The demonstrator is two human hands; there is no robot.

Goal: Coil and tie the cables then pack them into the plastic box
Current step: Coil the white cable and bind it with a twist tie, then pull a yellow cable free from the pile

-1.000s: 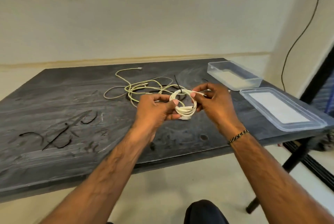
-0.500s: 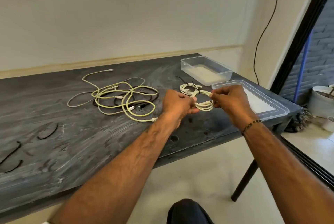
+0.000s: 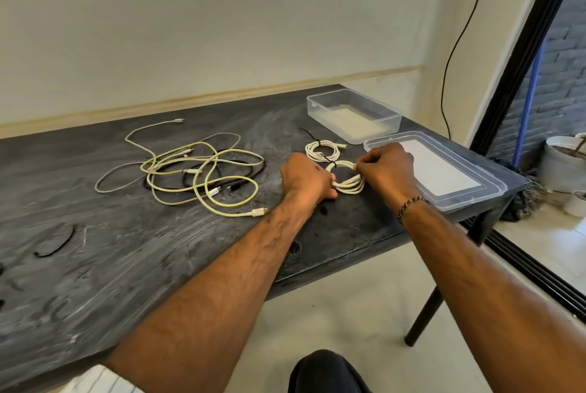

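A white coil (image 3: 348, 181) of cable sits low over the dark counter (image 3: 133, 253), toward its right end, held between both hands. The left hand (image 3: 306, 178) grips the coil's left side with curled fingers, thumb side toward the loops. The right hand (image 3: 388, 170) pinches the coil's upper right edge, fingers curled tight, with a bracelet (image 3: 410, 204) on the wrist. A thin black tie (image 3: 331, 164) crosses the coil near its top left. Just behind it lies a second white coil (image 3: 322, 151), already bound with a black tie and resting flat on the counter, apart from the hands. Farther back and to the right stands the clear plastic box (image 3: 353, 115), open, with nothing visible inside. Its lid (image 3: 444, 170) lies flat beside it, nearer the counter's front right corner, partly under the right hand. To the left of the hands, a loose tangle (image 3: 193, 170) of yellow-green, grey and black cables sprawls across the middle of the counter, uncoiled, one white plug pointing toward the left forearm. A few spare black ties (image 3: 55, 245) lie near the counter's left end. A black wire (image 3: 459, 40) hangs down the wall behind the box, and a white pot (image 3: 561, 164) stands on the floor at far right.
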